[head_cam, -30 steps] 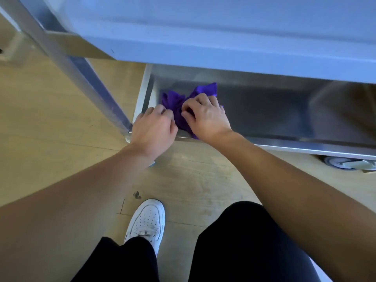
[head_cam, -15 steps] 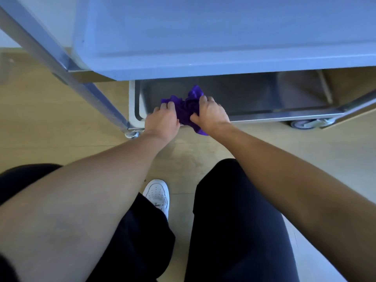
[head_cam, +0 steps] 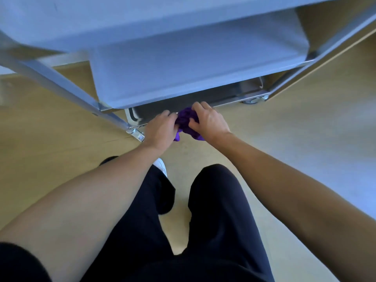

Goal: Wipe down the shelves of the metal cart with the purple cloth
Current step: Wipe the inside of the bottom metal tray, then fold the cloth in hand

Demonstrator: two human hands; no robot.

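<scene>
The metal cart [head_cam: 183,78] fills the top of the head view, its upper shelves stacked above a dark bottom shelf [head_cam: 219,98]. At the front edge of that bottom shelf, near its left corner, the bunched purple cloth [head_cam: 186,121] is held between both hands. My left hand [head_cam: 160,129] grips its left side and my right hand [head_cam: 207,121] grips its right side, fingers curled over the top. Part of the cloth hangs down below the hands, in front of the shelf edge.
A slanted metal cart leg [head_cam: 67,88] runs down to a caster [head_cam: 136,134] just left of my left hand. Another caster [head_cam: 253,100] sits at the right. Light wood floor [head_cam: 284,139] surrounds the cart. My dark trousers [head_cam: 203,220] and a white shoe [head_cam: 161,164] are below.
My head has risen and the view pulled back, so more upper shelves show. Both hands have drawn the cloth from inside the bottom shelf to its front edge and bunched it tighter.
</scene>
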